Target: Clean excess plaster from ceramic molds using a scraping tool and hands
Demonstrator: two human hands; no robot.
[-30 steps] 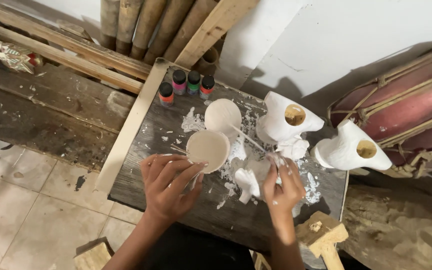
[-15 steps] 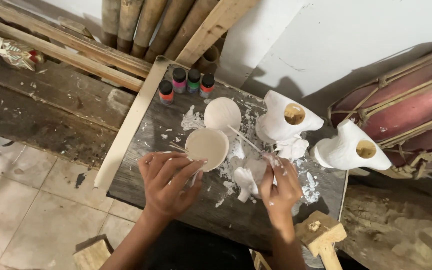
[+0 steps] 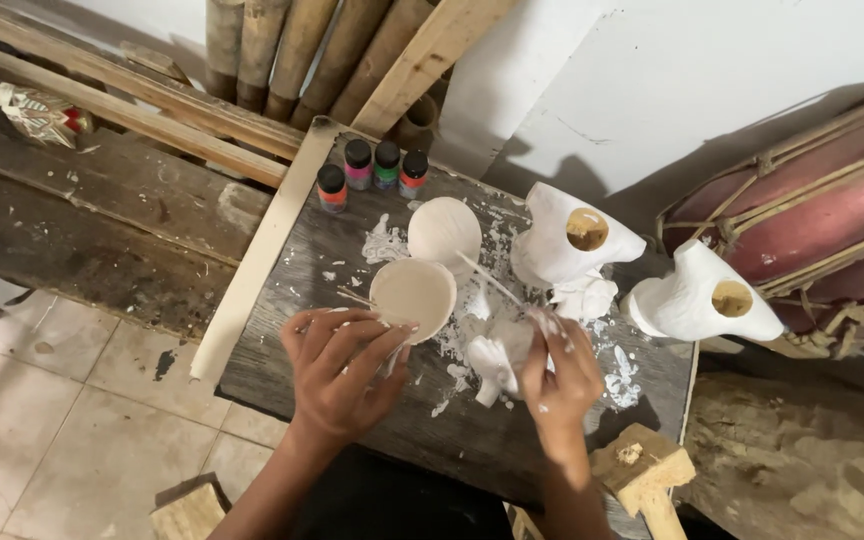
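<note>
A small white figure [image 3: 497, 362] stands on the dark table [image 3: 282, 330], near the middle of it. It sits just left of the right hand [image 3: 562, 375] and partly under that hand's fingers. The right hand is closed around a thin brush [image 3: 487, 280], pinching its near end. The brush stick slants up and to the left, over a white bowl [image 3: 444, 230] at the far side.

The left hand [image 3: 337, 375] is to the left of the figure. Its fingers are curled and touch the near rim of a round cup [image 3: 412, 295]. Something thin seems to be under those fingers, but it is too hidden to tell what it is.

White splashes cover the table around the figure. Two bigger white shapes with round holes stand to the right, one [image 3: 567, 245] far and close, the other [image 3: 702, 295] further right. Four little paint bottles [image 3: 372, 170] stand in a row at the far edge. A wooden mallet [image 3: 647, 475] lies near, at the right corner. A red drum [image 3: 822, 220] leans by the wall on the right.
</note>
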